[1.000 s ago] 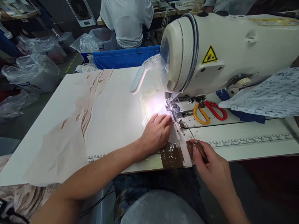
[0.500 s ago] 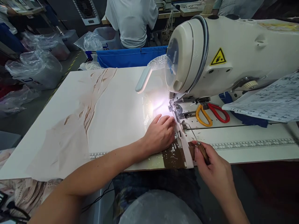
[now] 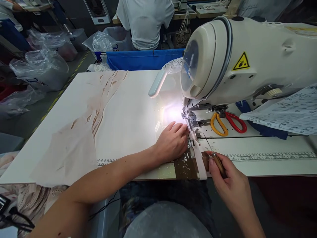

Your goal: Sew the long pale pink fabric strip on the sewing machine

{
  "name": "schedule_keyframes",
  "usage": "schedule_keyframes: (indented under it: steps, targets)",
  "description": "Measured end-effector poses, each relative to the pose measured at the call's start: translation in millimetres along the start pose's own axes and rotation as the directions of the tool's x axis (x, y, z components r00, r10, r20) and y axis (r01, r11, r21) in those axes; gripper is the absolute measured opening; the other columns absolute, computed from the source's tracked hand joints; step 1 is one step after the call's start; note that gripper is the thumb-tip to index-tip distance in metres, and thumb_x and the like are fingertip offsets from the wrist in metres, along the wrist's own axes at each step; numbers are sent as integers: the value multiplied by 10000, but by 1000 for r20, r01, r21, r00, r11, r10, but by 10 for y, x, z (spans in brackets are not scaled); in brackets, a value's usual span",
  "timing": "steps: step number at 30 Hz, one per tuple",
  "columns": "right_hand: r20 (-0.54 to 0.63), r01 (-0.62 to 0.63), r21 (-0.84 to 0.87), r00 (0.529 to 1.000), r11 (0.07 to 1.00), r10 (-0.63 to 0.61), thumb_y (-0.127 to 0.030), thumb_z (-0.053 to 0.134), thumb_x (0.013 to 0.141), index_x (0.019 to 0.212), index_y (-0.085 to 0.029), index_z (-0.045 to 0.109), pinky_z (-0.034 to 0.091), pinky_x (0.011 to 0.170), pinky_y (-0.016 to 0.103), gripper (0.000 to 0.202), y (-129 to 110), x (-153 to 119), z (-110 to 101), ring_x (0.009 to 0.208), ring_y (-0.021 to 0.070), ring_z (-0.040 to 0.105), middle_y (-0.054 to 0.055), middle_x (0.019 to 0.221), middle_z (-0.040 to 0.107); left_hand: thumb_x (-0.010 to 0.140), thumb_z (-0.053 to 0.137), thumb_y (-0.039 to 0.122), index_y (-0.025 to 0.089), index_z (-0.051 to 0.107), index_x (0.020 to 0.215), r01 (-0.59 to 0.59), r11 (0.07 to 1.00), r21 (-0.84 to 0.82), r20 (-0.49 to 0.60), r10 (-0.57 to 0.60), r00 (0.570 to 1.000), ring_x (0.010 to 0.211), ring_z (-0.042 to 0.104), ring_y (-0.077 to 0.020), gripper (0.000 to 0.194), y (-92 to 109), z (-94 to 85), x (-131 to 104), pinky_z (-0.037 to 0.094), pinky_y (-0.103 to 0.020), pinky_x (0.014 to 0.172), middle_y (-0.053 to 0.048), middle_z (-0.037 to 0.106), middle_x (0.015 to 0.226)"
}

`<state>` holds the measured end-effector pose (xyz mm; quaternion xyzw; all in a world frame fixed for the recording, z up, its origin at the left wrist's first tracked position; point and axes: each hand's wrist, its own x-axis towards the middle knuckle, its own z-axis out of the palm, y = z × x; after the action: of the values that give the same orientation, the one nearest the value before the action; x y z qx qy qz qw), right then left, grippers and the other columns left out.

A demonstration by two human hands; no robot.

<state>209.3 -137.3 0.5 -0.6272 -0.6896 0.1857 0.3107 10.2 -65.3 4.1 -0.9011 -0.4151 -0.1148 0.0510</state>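
Note:
My left hand rests on the work surface just left of the needle area, its fingers lying close together against the edge of a pale fabric strip. The strip runs from the sewing machine's foot down to the front edge of the table. In my right hand is an awl with a wooden handle. Its thin metal shaft points up and left toward a small metal guide beside the strip. Thumb and fingers are closed round the handle. The left palm is hidden from view.
A white sewing machine overhangs the right side. Scissors with one yellow and one red handle lie behind the awl, and printed paper hangs at right. Thin pale fabric covers the table's left. A person sits beyond.
The whole view has shifted slightly, so the machine and table appear further right. Both hands keep nearly the same places at the strip, and the awl is still held.

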Motion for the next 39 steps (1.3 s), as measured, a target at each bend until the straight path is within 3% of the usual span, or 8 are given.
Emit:
schedule_keyframes:
  steps: [3, 6, 10, 14, 17, 22, 27, 39]
  targets:
    - [-47, -83, 43, 995, 996, 85, -405, 507, 927, 1165, -217, 632, 489, 439, 208, 328, -85, -16, 16, 659, 172, 700, 66, 917, 752, 959, 370, 232, 45, 604, 1177, 6, 1000, 9, 6, -7, 1000, 1093, 555, -261, 370, -21, 5, 15, 424, -403, 965, -178, 612, 1214]
    - [-77, -73, 74, 994, 995, 79, -388, 512, 929, 1238, -206, 582, 478, 446, 203, 365, -154, 2, 32, 790, 193, 714, 84, 977, 738, 956, 366, 227, 57, 625, 1127, 14, 1000, 15, 9, -14, 1000, 1074, 549, -262, 354, -50, 11, 36, 426, -394, 937, -172, 611, 1206]
    - [-56, 144, 66, 988, 987, -140, -291, 483, 936, 1036, -217, 615, 539, 593, 249, 181, -208, 103, 75, 803, 188, 706, 70, 962, 727, 948, 383, 226, 56, 630, 1095, 44, 999, 4, 31, -44, 999, 1055, 537, -260, 334, -80, -1, 70, 432, -380, 897, -168, 600, 1196]
    - [-2, 402, -29, 915, 915, -402, -232, 448, 948, 1036, -209, 607, 532, 635, 260, 183, -247, 238, 204, 759, 172, 689, 50, 872, 710, 933, 418, 219, 72, 635, 1058, 103, 995, -6, 53, -102, 993, 1001, 533, -253, 290, -91, -13, 85, 445, -373, 832, -148, 607, 1126]
    - [-8, 498, -164, 863, 852, -506, -198, 427, 961, 1052, -190, 613, 504, 609, 243, 208, -260, 315, 327, 773, 166, 692, 55, 889, 725, 936, 414, 205, 87, 650, 1006, 108, 994, -11, 48, -107, 993, 980, 531, -244, 274, -102, 3, 75, 448, -367, 808, -147, 604, 1131]
    - [-37, 494, -348, 842, 797, -538, -195, 423, 964, 1029, -155, 639, 423, 507, 232, 229, -279, 383, 448, 625, 138, 659, 47, 850, 737, 928, 423, 192, 87, 663, 1015, 96, 995, -29, 41, -95, 995, 1000, 529, -248, 276, -132, 28, 53, 449, -371, 819, -149, 600, 1167]
    - [-53, 490, -427, 826, 760, -561, -161, 434, 950, 1012, -109, 654, 408, 487, 223, 234, -323, 391, 482, 623, 138, 673, 67, 863, 744, 903, 456, 176, 90, 665, 1031, 92, 995, -38, 52, -90, 995, 1003, 530, -249, 260, -142, 27, 48, 447, -366, 818, -140, 602, 1179]
    - [-40, 415, -589, 842, 693, -538, -143, 483, 925, 1054, -109, 687, 343, 423, 264, 243, -413, 384, 544, 527, 134, 642, 53, 848, 754, 928, 403, 156, 91, 672, 1027, 160, 986, -55, 21, -159, 987, 1024, 540, -249, 293, -202, 52, 85, 450, -370, 860, -132, 620, 1171]
